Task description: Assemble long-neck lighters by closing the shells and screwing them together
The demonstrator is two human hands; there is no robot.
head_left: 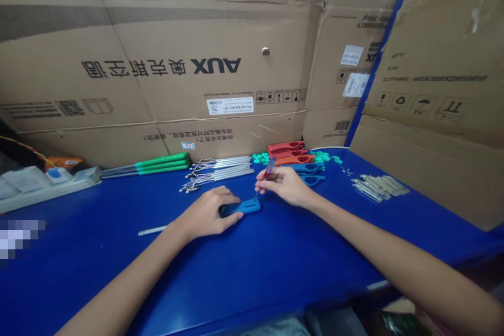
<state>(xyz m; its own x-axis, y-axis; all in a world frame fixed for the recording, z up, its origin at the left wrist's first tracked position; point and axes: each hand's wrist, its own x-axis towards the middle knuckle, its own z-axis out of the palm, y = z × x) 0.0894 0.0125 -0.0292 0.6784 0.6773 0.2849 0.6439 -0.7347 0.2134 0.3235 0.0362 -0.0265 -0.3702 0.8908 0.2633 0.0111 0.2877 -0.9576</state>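
Several big cardboard boxes wall in the blue table, which carries everything. Along its far edge lie green-handled tools, a bundle of metal rods and a stack of red handles.

Nearer the middle, the left hand lies over one end of a blue handle, its grip folded down on it and pinning it flat to the table. The right hand has its grip closed on a small screwdriver, pinched between fingertips and tilted, with the tip down at the handle's free end.

The step in hand looks like working a small fastener or slot in that handle. The next move seems to call for a steady left hold, so that the part cannot slide, and for the tip to stay seated as it is worked.

The blue handle is slim, rounded plastic with a dark slot along its top, lying flat. Whether there is a screw under the tip is too small to tell.
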